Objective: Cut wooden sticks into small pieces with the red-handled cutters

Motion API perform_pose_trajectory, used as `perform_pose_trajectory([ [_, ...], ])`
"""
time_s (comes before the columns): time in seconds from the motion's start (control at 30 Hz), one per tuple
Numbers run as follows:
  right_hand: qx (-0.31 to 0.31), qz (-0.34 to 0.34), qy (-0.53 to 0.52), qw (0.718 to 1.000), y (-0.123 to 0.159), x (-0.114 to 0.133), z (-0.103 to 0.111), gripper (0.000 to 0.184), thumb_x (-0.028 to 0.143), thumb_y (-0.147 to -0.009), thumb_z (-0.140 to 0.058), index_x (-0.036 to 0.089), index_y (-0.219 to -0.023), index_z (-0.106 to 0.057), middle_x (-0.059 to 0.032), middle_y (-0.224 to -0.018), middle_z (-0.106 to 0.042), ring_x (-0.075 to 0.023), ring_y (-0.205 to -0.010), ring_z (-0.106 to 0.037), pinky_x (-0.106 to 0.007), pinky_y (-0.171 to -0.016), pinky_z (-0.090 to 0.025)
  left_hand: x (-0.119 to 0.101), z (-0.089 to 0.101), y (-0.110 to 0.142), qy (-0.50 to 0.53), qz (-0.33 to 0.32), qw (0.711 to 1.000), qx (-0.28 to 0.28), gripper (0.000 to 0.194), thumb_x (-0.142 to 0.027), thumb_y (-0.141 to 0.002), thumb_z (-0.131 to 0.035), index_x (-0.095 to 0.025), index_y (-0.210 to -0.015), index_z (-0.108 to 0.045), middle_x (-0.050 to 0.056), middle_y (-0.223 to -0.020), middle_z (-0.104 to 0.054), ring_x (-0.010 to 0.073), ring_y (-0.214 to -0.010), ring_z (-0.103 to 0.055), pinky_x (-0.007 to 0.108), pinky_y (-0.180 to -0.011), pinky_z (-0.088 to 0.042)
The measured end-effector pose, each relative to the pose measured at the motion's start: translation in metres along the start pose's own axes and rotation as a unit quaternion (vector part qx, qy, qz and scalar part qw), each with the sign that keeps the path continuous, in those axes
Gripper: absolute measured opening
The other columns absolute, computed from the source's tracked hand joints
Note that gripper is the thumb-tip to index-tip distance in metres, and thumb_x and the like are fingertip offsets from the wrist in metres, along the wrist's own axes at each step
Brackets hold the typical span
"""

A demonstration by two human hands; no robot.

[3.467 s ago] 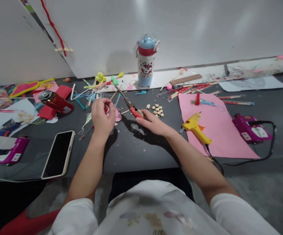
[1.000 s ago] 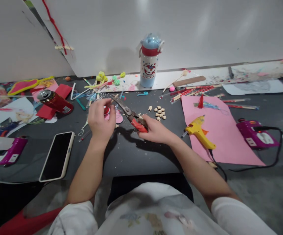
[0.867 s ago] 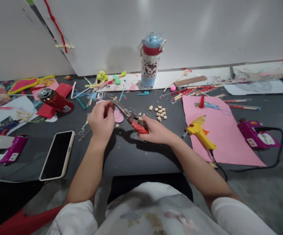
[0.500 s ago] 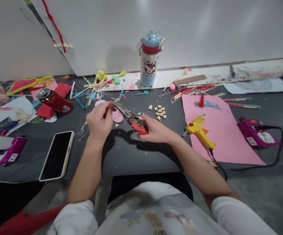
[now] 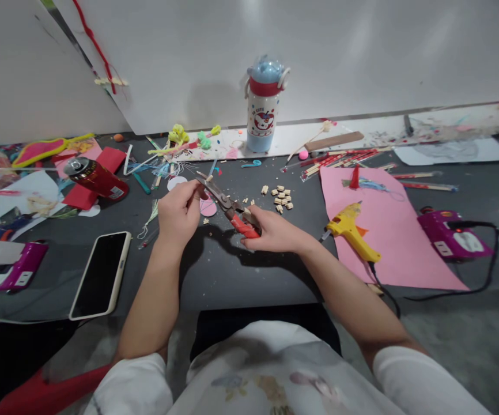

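My right hand (image 5: 273,230) is closed round the red handles of a pair of snips (image 5: 226,203), whose metal blades point up and left. My left hand (image 5: 179,214) is closed in a pinch right at the blade tips, holding a thin wooden stick (image 5: 202,176) between the jaws. A small heap of cut wooden bits (image 5: 282,196) lies on the dark table (image 5: 232,271) just right of the snips. A pink paper disc (image 5: 208,206) lies under the blades.
A phone (image 5: 101,273) lies at the near left, a red can (image 5: 96,179) on its side behind it. A yellow glue gun (image 5: 353,230) rests on pink paper (image 5: 388,230). A purple device (image 5: 452,240) with a cable sits far right. A bottle (image 5: 263,104) stands by the wall.
My right hand went from resting flat by the snips to gripping their handles and lifting them. My left hand has brought the stick to the blade tips, and several small chips have fallen.
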State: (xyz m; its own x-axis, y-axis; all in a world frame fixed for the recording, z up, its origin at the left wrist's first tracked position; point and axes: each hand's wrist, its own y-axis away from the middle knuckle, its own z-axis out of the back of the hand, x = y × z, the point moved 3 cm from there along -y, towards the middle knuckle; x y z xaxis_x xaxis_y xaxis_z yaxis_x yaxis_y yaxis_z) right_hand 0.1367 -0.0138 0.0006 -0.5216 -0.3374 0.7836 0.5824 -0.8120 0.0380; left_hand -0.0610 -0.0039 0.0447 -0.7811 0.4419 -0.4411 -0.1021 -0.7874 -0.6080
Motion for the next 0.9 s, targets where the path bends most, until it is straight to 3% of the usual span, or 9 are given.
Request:
perform_pose_trajectory([
  [0.3,0.010,-0.008,0.022,1.000,-0.002,-0.001,0.000,0.032,0.046,-0.072,-0.059,0.020,-0.082,-0.043,0.0034,-0.066,-0.049,-0.0104,-0.056,-0.043,-0.023,-0.053,-0.027,0.005,-0.007,0.000,-0.034,0.012,0.999,0.008,0.025,-0.029,-0.091,-0.042,-0.019,-0.088,-0.065,0.004,-0.080,-0.068,0.0148,-0.077,-0.061,0.025,-0.072,-0.043],
  [0.5,0.003,-0.030,0.018,0.999,-0.002,-0.002,0.003,0.036,0.052,-0.073,-0.057,0.020,-0.082,-0.044,0.0029,-0.067,-0.049,-0.0110,-0.057,-0.042,-0.023,-0.054,-0.028,0.013,-0.013,0.004,-0.077,0.003,0.996,-0.041,0.026,-0.031,-0.088,-0.048,-0.018,-0.105,-0.063,0.005,-0.096,-0.070,0.0161,-0.084,-0.065,0.026,-0.076,-0.047],
  [0.73,-0.005,-0.020,0.028,0.999,-0.001,-0.002,0.002,0.036,0.047,-0.070,-0.060,0.020,-0.085,-0.042,0.0024,-0.071,-0.053,-0.0117,-0.059,-0.045,-0.024,-0.056,-0.031,0.017,-0.013,0.004,-0.020,-0.046,0.998,-0.042,0.020,-0.026,-0.088,-0.050,-0.019,-0.094,-0.069,0.003,-0.082,-0.071,0.0143,-0.077,-0.066,0.024,-0.071,-0.048],
  [0.9,-0.014,-0.007,0.034,0.999,0.000,-0.004,0.002,0.042,0.048,-0.067,-0.062,0.020,-0.090,-0.040,0.0008,-0.074,-0.054,-0.0129,-0.061,-0.046,-0.025,-0.057,-0.033,0.012,-0.008,0.002,0.034,-0.053,0.998,-0.010,0.021,-0.019,-0.085,-0.050,-0.019,-0.079,-0.069,0.001,-0.072,-0.068,0.0119,-0.068,-0.063,0.022,-0.064,-0.046],
])
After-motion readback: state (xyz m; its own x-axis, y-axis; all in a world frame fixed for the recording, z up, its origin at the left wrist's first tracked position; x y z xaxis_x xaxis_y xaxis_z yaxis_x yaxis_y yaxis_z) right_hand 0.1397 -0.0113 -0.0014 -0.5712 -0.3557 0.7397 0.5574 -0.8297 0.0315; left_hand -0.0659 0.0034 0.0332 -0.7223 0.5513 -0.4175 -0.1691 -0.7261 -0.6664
